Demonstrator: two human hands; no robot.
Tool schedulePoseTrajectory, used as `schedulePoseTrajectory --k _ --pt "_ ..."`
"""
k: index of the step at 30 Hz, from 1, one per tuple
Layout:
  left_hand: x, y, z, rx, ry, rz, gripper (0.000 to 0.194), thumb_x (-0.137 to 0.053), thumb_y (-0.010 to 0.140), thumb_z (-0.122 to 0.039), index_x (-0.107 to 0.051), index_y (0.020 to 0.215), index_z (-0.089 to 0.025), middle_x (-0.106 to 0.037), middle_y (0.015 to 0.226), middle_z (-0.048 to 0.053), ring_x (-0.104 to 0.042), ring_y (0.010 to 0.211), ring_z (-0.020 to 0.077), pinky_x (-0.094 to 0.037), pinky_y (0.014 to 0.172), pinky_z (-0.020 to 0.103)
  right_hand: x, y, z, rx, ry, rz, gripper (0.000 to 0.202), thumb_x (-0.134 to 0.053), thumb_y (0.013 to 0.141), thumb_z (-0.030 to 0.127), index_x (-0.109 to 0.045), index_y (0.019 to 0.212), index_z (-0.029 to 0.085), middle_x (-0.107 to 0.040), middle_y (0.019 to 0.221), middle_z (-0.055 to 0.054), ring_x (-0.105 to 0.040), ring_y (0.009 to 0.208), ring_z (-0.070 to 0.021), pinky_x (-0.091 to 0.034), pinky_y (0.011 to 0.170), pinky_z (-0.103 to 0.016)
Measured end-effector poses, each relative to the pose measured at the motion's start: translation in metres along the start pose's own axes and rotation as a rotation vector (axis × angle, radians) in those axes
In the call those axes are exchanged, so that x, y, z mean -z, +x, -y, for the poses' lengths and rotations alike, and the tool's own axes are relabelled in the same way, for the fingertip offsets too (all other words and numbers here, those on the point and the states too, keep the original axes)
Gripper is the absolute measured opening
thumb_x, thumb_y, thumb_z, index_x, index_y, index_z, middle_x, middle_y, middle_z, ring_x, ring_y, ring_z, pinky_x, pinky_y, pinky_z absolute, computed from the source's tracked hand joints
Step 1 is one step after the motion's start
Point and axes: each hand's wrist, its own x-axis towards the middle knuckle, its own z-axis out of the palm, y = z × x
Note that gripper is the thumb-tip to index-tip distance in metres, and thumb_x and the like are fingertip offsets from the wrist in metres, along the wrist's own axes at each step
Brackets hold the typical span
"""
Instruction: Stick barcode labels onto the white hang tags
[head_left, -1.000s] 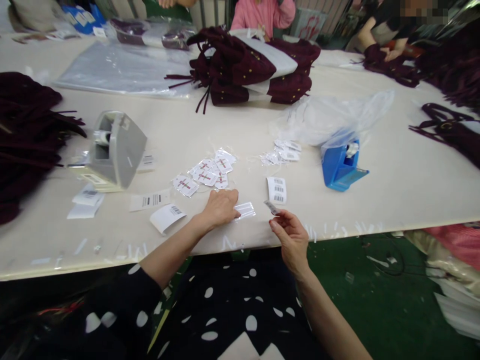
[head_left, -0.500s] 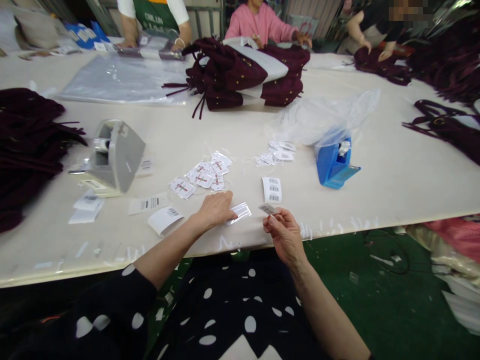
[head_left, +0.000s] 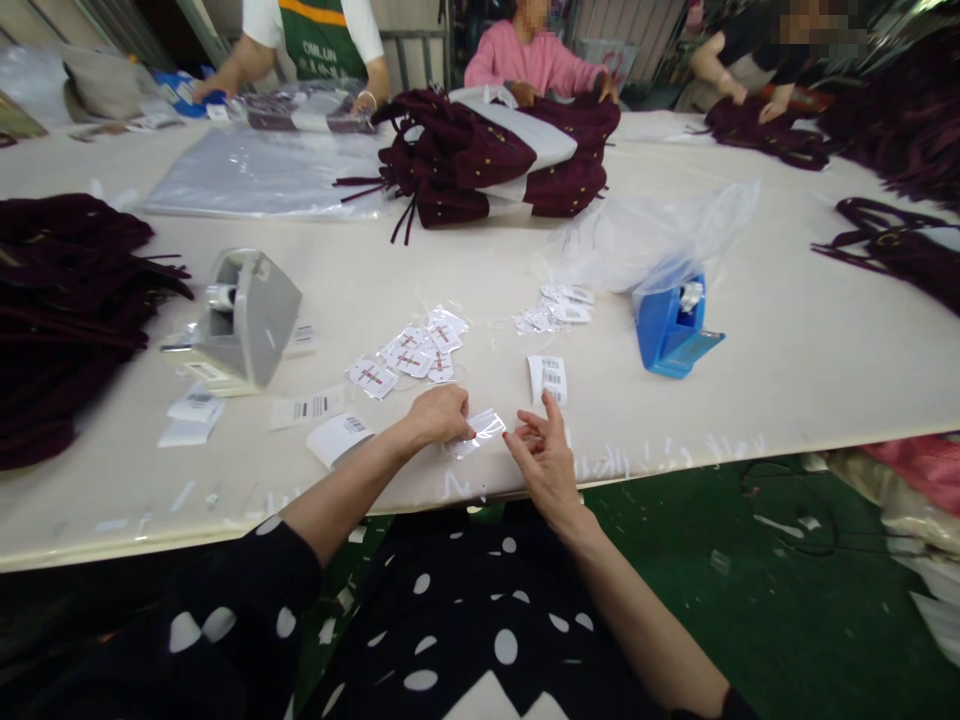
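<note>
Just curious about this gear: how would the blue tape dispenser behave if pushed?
The blue tape dispenser looks rigid, so should keep its shape. Its flat sides suggest sliding rather than rolling. The filmy plastic against it might drag along.

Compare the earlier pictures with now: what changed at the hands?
The right hand moved left, toward the left hand, and its grip opened; the pinched label no longer shows there. The left hand stayed at the small clear packet; the blue tape dispenser stayed put.
</note>
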Motion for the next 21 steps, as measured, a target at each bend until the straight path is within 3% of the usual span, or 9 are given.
schedulePoseTrajectory --k 4,10,13,21 --pt "-0.002 -0.008 0.005 -0.021 -0.055 -0.020 0.013 -0.060 0.064 -0.032 -0.059 0.068 -0.019 -0.063 0.068 0.000 -0.058 0.068 0.0159 -0.038 0.055 0.023 -0.004 0.002 0.001 0.058 -0.080 -0.016 0.075 -0.059 0.075 0.033 -0.021 0.139 0.024 -0.058 0.110 -0.011 -0.056 0.088 -0.0181 -0.047 0.072 -0.032" --pt "-0.009 -0.027 0.002 -0.068 -0.003 -0.175 0.020 -0.054 0.072 -0.035 -0.057 0.082 -0.017 -0.063 0.088 0.007 -0.059 0.083 0.0205 -0.041 0.067 0.028 -0.005 0.001 -0.002 0.104 -0.154 -0.030 0.071 -0.058 0.075 0.029 -0.025 0.138 0.024 -0.059 0.108 -0.010 -0.056 0.087 -0.0187 -0.046 0.073 -0.033" --pt "-0.010 -0.027 -0.001 -0.014 0.056 -0.113 0.030 -0.055 0.071 -0.038 -0.056 0.090 -0.016 -0.065 0.088 0.010 -0.059 0.086 0.0246 -0.042 0.068 0.030 -0.006 0.001 -0.004 0.120 -0.163 -0.036 0.070 -0.057 0.075 0.028 -0.026 0.138 0.024 -0.060 0.105 -0.009 -0.056 0.086 -0.0184 -0.046 0.071 -0.032" --pt "-0.010 -0.018 0.006 -0.045 0.023 -0.060 0.014 -0.054 0.069 -0.031 -0.060 0.070 -0.018 -0.066 0.084 0.007 -0.060 0.079 0.0209 -0.038 0.059 0.026 -0.011 0.005 -0.009 0.140 -0.288 -0.024 0.071 -0.055 0.076 0.027 -0.022 0.138 0.021 -0.061 0.102 -0.007 -0.056 0.086 -0.0188 -0.045 0.075 -0.034"
